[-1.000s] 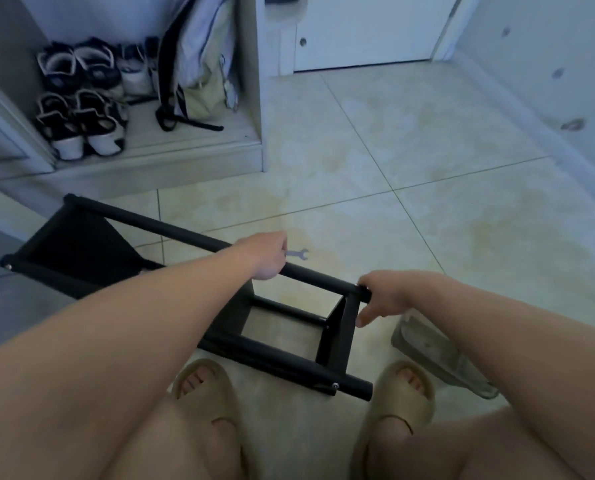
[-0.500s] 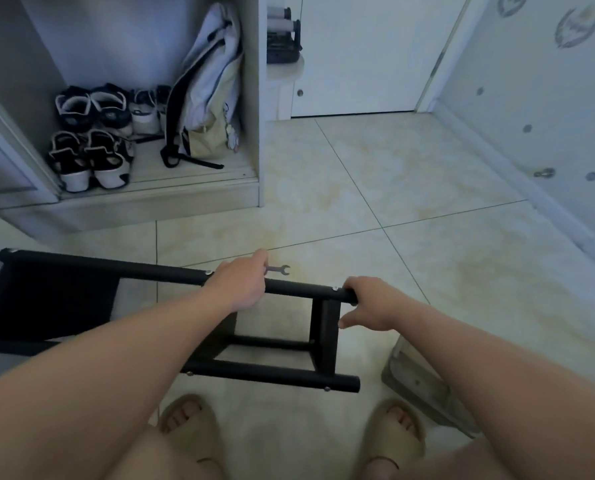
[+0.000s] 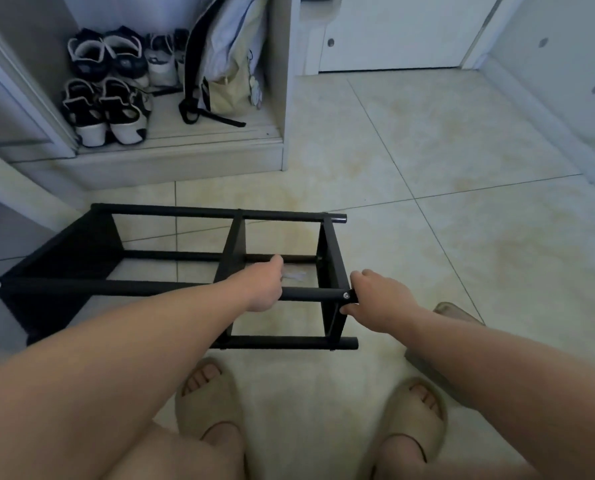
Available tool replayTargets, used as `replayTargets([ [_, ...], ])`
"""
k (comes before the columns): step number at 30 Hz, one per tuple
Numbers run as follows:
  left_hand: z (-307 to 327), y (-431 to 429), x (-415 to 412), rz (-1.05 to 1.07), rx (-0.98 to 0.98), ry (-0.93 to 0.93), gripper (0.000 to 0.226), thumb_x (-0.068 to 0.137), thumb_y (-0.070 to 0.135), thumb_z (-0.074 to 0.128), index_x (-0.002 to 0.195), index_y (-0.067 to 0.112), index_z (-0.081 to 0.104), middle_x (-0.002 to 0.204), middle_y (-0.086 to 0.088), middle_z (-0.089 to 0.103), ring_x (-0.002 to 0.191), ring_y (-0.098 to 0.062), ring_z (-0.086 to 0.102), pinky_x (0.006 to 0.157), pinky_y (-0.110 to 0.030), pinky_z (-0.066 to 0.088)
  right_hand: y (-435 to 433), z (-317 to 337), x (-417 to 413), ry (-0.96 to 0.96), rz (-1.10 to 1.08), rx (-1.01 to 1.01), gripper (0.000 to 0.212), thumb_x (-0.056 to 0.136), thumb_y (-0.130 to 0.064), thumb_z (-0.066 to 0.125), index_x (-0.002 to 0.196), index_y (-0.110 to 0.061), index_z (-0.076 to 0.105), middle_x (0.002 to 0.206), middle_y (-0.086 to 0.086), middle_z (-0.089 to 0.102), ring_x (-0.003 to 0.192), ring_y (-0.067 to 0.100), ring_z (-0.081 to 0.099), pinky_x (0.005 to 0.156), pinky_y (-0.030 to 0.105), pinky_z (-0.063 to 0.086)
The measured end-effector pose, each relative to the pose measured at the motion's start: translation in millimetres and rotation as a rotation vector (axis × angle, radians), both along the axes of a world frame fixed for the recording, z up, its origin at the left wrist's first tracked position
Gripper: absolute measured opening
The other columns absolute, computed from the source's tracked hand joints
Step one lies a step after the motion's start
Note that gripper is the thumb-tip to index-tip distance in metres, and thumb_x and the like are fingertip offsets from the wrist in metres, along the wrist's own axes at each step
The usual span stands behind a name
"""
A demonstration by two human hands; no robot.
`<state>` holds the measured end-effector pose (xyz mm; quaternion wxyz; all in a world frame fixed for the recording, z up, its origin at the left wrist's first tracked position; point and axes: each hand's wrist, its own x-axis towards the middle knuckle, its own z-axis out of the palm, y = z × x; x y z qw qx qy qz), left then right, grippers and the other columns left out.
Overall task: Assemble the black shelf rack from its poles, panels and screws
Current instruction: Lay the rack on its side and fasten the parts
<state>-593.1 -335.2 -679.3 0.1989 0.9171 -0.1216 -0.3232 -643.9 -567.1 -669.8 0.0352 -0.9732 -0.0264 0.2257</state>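
From the head camera, the left grip (image 3: 265,289), a bare hand, is clenched over the near top pole (image 3: 150,285) of the black rack (image 3: 232,244), which lies on its side across the tiled floor (image 3: 427,168) just ahead of the person's feet in tan slippers (image 3: 209,393). The right grip (image 3: 375,299) grasps the same pole at its end, thumb tucked underneath, touching the end panel (image 3: 330,271) and just beside a silver screw (image 3: 347,296). Between the two grips runs a short bare stretch of pole. Just beyond the left grip's knuckles sits a pale blurred smear (image 3: 294,276), too soft to identify. Left of that grip the pole runs out to the large panel (image 3: 64,258), whose lower corner is hidden behind the left forearm; whether the rack rests on the floor or is lifted cannot be told. Behind the right forearm a beige shape (image 3: 457,312) pokes out, mostly covered. Well beyond both grips an open cupboard holds shoes (image 3: 105,109) and a backpack (image 3: 227,64), its top cut off by the frame edge.
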Motion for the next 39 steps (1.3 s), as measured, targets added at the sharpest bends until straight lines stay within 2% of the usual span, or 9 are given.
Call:
replayTargets([
  [2,-13,-1,5,0.005,0.001,0.015,0.018,0.102,0.014,0.040,0.089,0.026,0.036,0.094,-0.009,0.059,0.084,-0.027,0.058,0.075,-0.047,0.051,-1,-14,6,0.010,0.035,-0.022,0.040,0.092,-0.053,0.064,0.095,-0.024,0.036,0.096,-0.005,0.041,0.094,0.030,0.062,0.067,0.035,0.039],
  [5,-35,-2,9,0.016,0.010,0.031,0.024,0.102,0.016,0.040,0.083,0.030,0.035,0.088,-0.009,0.058,0.075,-0.024,0.054,0.062,-0.041,0.043,-4,-32,17,0.061,0.029,-0.009,0.041,0.089,-0.053,0.067,0.093,-0.025,0.037,0.093,-0.006,0.041,0.087,0.027,0.058,0.067,0.035,0.039],
  [12,-79,-4,2,-0.099,0.142,0.152,0.009,0.097,0.010,0.038,0.105,0.014,0.039,0.092,-0.012,0.058,0.076,-0.027,0.054,0.070,-0.049,0.048,-13,-78,20,0.254,0.078,0.058,0.033,0.092,-0.046,0.067,0.091,-0.020,0.046,0.093,-0.003,0.046,0.086,0.024,0.053,0.070,0.035,0.040],
  [16,-88,-5,0,-0.174,0.196,0.173,0.009,0.099,0.011,0.037,0.106,0.012,0.042,0.088,-0.008,0.054,0.073,-0.023,0.050,0.059,-0.038,0.039,-14,-85,14,0.305,0.096,0.040,0.035,0.092,-0.051,0.067,0.098,-0.020,0.049,0.105,0.000,0.056,0.090,0.024,0.053,0.070,0.035,0.040],
  [20,-86,-8,7,-0.177,0.199,0.150,0.013,0.103,0.016,0.036,0.109,0.011,0.047,0.099,-0.010,0.056,0.083,-0.026,0.053,0.067,-0.037,0.041,-11,-79,14,0.125,0.189,-0.071,0.095,0.072,-0.078,0.068,0.140,-0.020,0.036,0.138,-0.001,0.046,0.122,0.027,0.050,0.088,0.041,0.050],
  [23,-90,-15,15,-0.122,0.129,0.139,0.014,0.102,0.016,0.039,0.109,0.014,0.051,0.097,-0.004,0.055,0.085,-0.023,0.053,0.061,-0.033,0.038,-13,-81,21,0.033,0.278,-0.137,0.137,0.064,-0.092,0.059,0.160,-0.021,-0.007,0.168,0.004,-0.002,0.153,0.031,0.011,0.117,0.047,0.031],
  [26,-101,-25,28,-0.115,0.071,0.170,0.017,0.099,0.015,0.048,0.105,0.016,0.063,0.096,-0.002,0.063,0.090,-0.022,0.059,0.068,-0.030,0.043,-20,-92,32,0.011,0.385,-0.153,0.143,0.058,-0.102,0.039,0.158,-0.021,-0.023,0.166,0.005,-0.029,0.154,0.031,-0.021,0.126,0.052,0.001],
  [29,-116,-34,46,-0.152,0.007,0.234,0.014,0.097,0.017,0.058,0.094,0.020,0.072,0.081,0.006,0.069,0.075,-0.011,0.064,0.062,-0.023,0.045,-28,-105,44,-0.015,0.509,-0.144,0.144,0.056,-0.106,0.025,0.159,-0.016,-0.020,0.164,0.008,-0.032,0.152,0.030,-0.028,0.124,0.053,-0.013],
  [39,-157,-40,69,-0.272,-0.183,0.372,0.011,0.086,0.023,0.070,0.092,0.026,0.079,0.073,0.009,0.074,0.064,0.002,0.064,0.062,-0.017,0.049,-36,-139,56,-0.083,0.594,0.095,0.141,0.068,-0.102,0.033,0.161,-0.001,-0.004,0.167,0.021,-0.013,0.155,0.039,-0.014,0.124,0.062,0.001],
])
